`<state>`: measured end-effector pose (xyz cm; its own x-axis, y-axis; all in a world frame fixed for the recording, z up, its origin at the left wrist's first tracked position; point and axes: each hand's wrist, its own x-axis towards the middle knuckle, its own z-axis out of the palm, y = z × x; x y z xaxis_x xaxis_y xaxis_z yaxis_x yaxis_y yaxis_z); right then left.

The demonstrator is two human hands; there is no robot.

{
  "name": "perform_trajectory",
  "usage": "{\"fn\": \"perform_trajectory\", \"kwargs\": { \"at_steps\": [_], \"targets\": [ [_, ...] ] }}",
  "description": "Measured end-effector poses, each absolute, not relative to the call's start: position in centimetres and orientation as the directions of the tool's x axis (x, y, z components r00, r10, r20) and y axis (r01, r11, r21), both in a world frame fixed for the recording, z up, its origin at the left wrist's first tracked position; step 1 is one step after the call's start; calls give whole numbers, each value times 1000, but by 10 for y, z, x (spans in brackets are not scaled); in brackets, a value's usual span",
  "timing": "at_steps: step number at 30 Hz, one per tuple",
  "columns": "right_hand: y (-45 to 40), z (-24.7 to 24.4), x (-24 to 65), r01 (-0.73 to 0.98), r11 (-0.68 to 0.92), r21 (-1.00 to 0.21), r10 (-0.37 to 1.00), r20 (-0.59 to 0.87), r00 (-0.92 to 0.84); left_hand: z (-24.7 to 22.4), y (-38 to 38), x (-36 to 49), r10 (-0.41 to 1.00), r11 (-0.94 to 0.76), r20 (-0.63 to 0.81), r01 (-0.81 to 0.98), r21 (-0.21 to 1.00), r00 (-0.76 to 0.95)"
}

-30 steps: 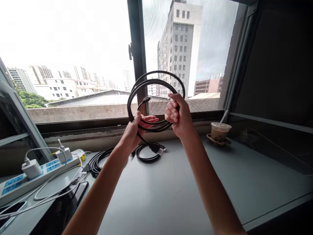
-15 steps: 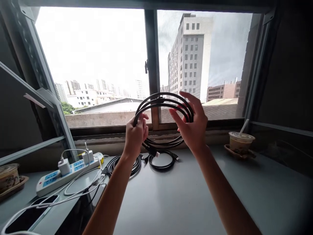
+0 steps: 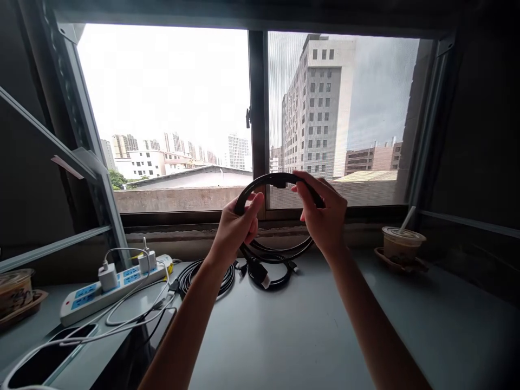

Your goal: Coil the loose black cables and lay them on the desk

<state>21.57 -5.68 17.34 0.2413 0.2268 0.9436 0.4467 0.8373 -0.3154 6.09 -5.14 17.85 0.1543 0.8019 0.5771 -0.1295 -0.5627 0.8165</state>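
Observation:
Between my hands, above the table, hangs a coiled black cable (image 3: 271, 179). My left hand (image 3: 239, 219) wraps round the coil's left side. On the right side, my right hand (image 3: 320, 208) pinches the bundled loops between thumb and fingers. One plug (image 3: 259, 272) with a pale metal tip dangles below my left hand; its shape looks like an HDMI connector. Another dark connector (image 3: 278, 184) sits at the top of the loops. Behind, on the table, lie a small black cable coil (image 3: 280, 283) and a larger black cable coil (image 3: 187, 276), partly covered by my left forearm.
At left, a white power strip (image 3: 117, 284) holds chargers with white cables, near a phone (image 3: 49, 357). A lidded drink cup (image 3: 402, 244) with a straw stands at right, another cup (image 3: 16, 292) at far left. A window (image 3: 258, 124) rises behind the table.
The spread loops are now gathered into a tight bundle at the top. My right fingers have closed on it, and both hands sit slightly lower in view. The dangling plug hangs lower.

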Motion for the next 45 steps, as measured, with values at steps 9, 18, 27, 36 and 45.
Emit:
{"fn": "perform_trajectory", "kwargs": {
  "at_steps": [9, 18, 27, 36, 45],
  "targets": [
    [-44, 171, 218, 507, 818, -272, 172, 957, 235, 173, -42, 66, 774, -604, 621, -154, 782, 120],
    [-48, 173, 216, 611, 770, -184, 126, 983, 136, 171, -41, 70, 659, -752, 748, -77, 655, -73],
    [-46, 171, 220, 624, 627, -466, 490, 859, 149, 177, -40, 59, 522, -832, 845, 150, 535, -119],
    [-76, 176, 211, 216, 629, -747, 777, 590, -221, 175, -39, 50, 418, -838, 884, 288, 464, -207],
    [-66, 172, 202, 271, 720, -639, 685, 717, -130, 171, -15, 34, 705, -620, 684, 306, 723, -188]
  ]
}}
